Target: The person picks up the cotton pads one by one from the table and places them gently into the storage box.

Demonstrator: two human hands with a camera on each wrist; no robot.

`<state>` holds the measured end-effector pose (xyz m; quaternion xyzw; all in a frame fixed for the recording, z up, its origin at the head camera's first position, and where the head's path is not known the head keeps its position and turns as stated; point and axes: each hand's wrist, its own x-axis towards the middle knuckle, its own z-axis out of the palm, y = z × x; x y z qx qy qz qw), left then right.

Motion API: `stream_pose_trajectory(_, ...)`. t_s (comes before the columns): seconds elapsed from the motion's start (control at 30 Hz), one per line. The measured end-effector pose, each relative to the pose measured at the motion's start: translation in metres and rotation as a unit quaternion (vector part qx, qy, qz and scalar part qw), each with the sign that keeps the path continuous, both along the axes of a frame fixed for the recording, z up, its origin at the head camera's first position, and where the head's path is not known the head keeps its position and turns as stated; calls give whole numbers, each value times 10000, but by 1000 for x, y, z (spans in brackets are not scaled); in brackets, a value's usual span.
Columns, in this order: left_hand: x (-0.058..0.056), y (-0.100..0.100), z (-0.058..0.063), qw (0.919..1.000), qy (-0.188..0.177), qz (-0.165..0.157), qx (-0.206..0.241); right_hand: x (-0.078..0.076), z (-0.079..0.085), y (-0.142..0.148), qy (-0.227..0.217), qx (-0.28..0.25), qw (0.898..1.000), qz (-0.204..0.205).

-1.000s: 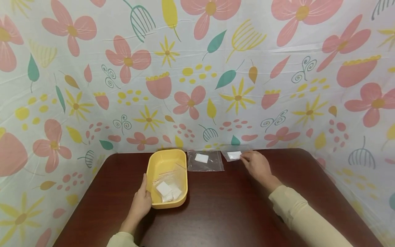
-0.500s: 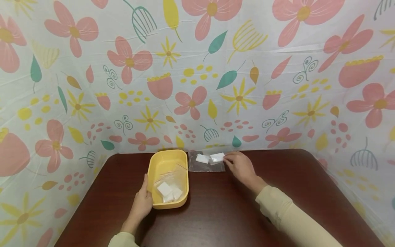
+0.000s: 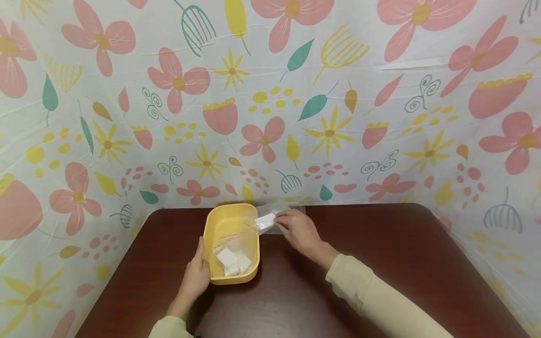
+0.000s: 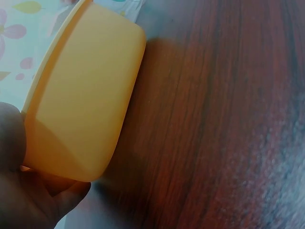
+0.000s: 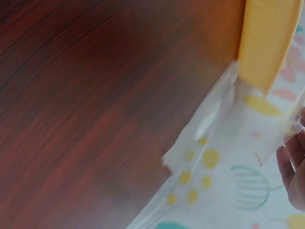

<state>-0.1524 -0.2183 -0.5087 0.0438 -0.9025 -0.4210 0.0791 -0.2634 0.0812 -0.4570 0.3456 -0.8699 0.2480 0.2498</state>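
Observation:
My left hand (image 3: 195,274) grips the left side of a yellow plastic tray (image 3: 211,225); in the left wrist view its fingers and thumb wrap the tray's near corner. Inside the tray lie several clear zip bags (image 3: 234,256) with white squares in them. Between the fingertips of my right hand (image 3: 301,232) is pinched another clear zip bag (image 3: 265,220) holding a white piece, raised beside the tray's right rim. Beneath it a further flat clear bag (image 3: 297,210) lies on the table, mostly covered in the head view.
The dark red-brown wooden table (image 3: 287,300) reaches back to a floral curtain (image 3: 270,103), which hangs along the back and both sides. The tray stands near the table's back edge.
My right hand has carried the pinched bag leftward, across the flat bag and up to the tray's right rim. My left hand and the tray have stayed in place.

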Motion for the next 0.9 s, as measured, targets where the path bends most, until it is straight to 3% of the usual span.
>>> stream_pose_trajectory(0.2, 0, 1, -1, 10000, 21, -13, 40, 10, 1, -24, 391, 137, 9982, 429)
stream_pose_trajectory(0.37, 0, 2, -4, 10000, 14, 5, 20, 15, -1, -39, 467, 146, 9964, 690)
stream_pose_trajectory(0.9, 0, 1, -1, 10000, 60, 27, 4, 26, -2, -63, 536, 100, 9943, 916)
